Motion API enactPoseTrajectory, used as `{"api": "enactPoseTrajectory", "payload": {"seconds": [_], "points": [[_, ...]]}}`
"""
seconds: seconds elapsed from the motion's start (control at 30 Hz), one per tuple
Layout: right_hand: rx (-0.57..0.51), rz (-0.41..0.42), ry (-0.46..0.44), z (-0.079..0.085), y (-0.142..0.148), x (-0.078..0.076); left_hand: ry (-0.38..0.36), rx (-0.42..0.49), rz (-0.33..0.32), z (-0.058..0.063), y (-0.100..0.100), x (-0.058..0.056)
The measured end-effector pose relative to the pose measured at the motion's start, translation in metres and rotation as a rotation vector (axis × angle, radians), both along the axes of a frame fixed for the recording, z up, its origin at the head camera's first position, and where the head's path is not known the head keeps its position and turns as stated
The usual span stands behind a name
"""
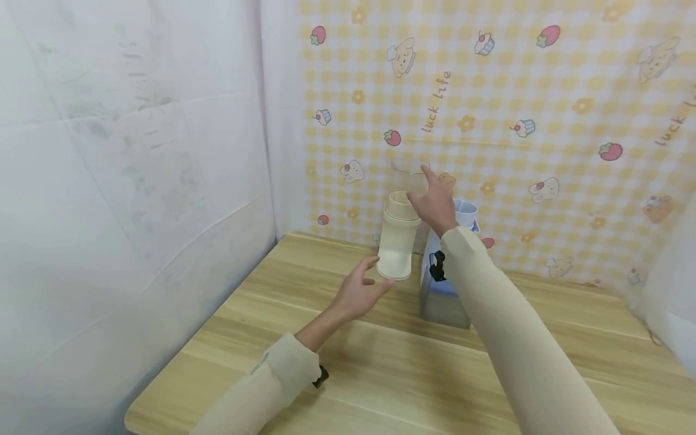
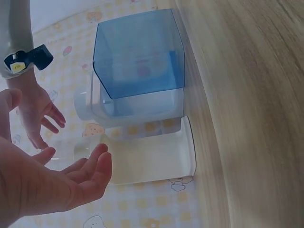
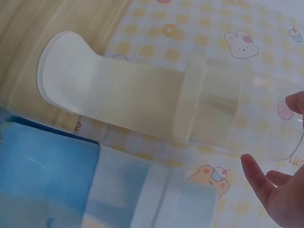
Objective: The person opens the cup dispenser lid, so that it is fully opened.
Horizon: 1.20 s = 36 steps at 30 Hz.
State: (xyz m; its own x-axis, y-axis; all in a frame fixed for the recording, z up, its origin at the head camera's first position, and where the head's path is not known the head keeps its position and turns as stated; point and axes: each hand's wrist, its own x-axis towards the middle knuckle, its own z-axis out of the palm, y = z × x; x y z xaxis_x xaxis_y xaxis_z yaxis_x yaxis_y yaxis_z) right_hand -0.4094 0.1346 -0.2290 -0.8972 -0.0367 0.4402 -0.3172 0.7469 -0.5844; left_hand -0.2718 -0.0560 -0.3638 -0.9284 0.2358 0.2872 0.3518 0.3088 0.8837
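A cream stand (image 1: 396, 251) with a collar and a curved, flared foot stands upright near the back of the table. On its collar sits a clear, see-through cylinder (image 3: 266, 118), its rim faint against the patterned backdrop. My right hand (image 1: 435, 202) is at the upper right of this cylinder, thumb and fingers spread around its side. Low beside the stand's foot, my left hand (image 1: 359, 290) has its fingers apart and relaxed, with nothing in it. In the left wrist view, the left hand (image 2: 57, 183) overlaps the stand's upper part.
Right of the stand is a pale bluish unit (image 1: 465, 212) with a collar, partly hidden by my right arm. A translucent blue box (image 2: 137, 52) stands in front of it. Behind hangs a yellow checked cloth (image 1: 505, 90); a white sheet (image 1: 136, 151) borders the left side.
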Motion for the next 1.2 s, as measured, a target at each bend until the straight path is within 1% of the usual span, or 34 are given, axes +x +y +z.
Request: {"api": "enactPoseTrajectory", "payload": {"seconds": [0.13,0.27,0.43,0.63,0.83,0.93,1.2], "points": [[0.086,-0.028,0.001,0.009,-0.002,-0.004,0.000,0.000,-0.005,0.000,-0.004,0.000],[0.120,-0.051,-0.027,0.014,0.001,-0.005,0.004,-0.002,-0.012,0.001,-0.007,-0.002],[0.139,-0.023,-0.056,0.012,0.004,-0.007,-0.006,-0.001,-0.003,0.000,-0.009,-0.001],[0.151,0.042,-0.071,0.004,0.005,-0.010,-0.029,0.006,0.020,-0.002,-0.011,0.000],[0.102,0.050,-0.044,-0.002,0.000,-0.011,-0.026,0.007,0.017,-0.002,-0.014,-0.001],[0.099,0.044,-0.025,-0.006,-0.003,-0.011,-0.019,0.005,0.017,-0.002,-0.015,-0.002],[0.072,0.049,0.097,-0.020,-0.002,-0.012,-0.011,-0.009,0.011,-0.004,-0.016,-0.004]]}}
